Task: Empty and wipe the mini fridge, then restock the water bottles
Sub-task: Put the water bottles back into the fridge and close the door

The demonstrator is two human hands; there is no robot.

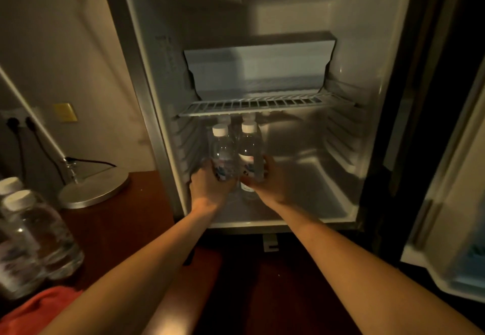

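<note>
Each hand grips one clear plastic water bottle low on its label, the left hand [210,185] on the left bottle [222,151] and the right hand [265,182] on the right bottle [249,148], at the near left of the mini fridge [328,182] floor under the wire shelf [262,103]. Set them upright snug against the two white-capped bottles behind, keeping the caps clear of the shelf; the thin smooth walls will likely dent if squeezed.

Both arms outstretched, left hand [210,186] gripping, right hand [267,182] gripping
</note>
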